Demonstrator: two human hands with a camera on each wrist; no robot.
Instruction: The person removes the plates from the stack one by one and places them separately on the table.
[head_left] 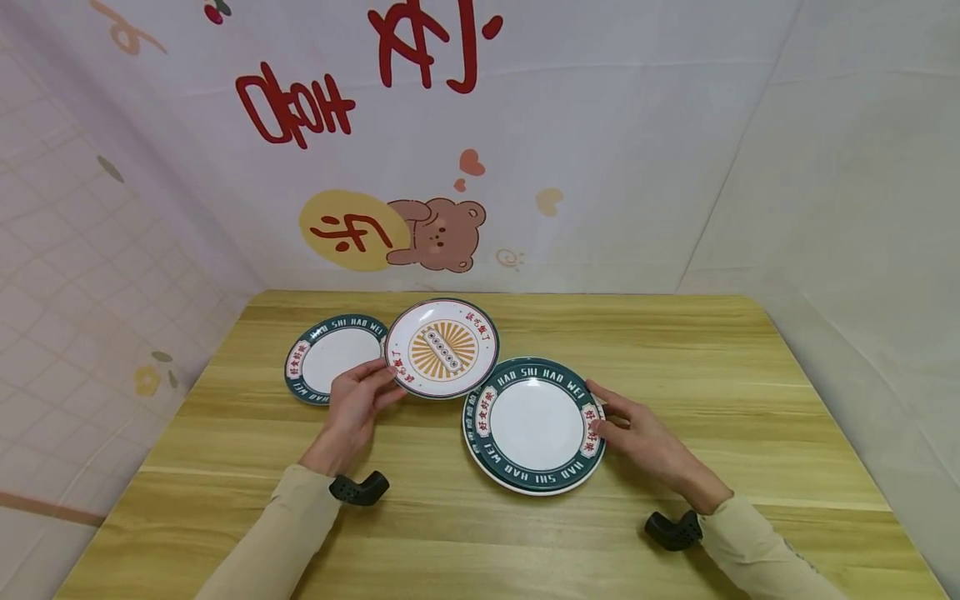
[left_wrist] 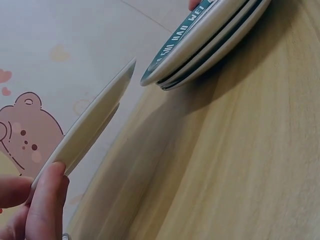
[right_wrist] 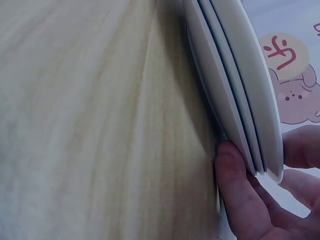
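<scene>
You're pinching the sunburst plate (head_left: 444, 348) by its rim, ctr frame, L hand (head_left: 358, 400) nearly closed, prob. leaving its base clear; R hand (head_left: 645, 433) is gripping the green-rimmed stack (head_left: 536, 425), ctr-right, likely steadying it; another plate (head_left: 333, 358) is lying ctr-left.

The small plate (head_left: 442, 348) is white, with orange sun stripes in its middle and red writing near the edge. The big top plate (head_left: 536, 425) has a white middle and a dark green ring with white letters and red writing. The left plate (head_left: 341, 358) has a green ring too. The counter (head_left: 675, 558) is yellow-brown with wood lines.
</scene>
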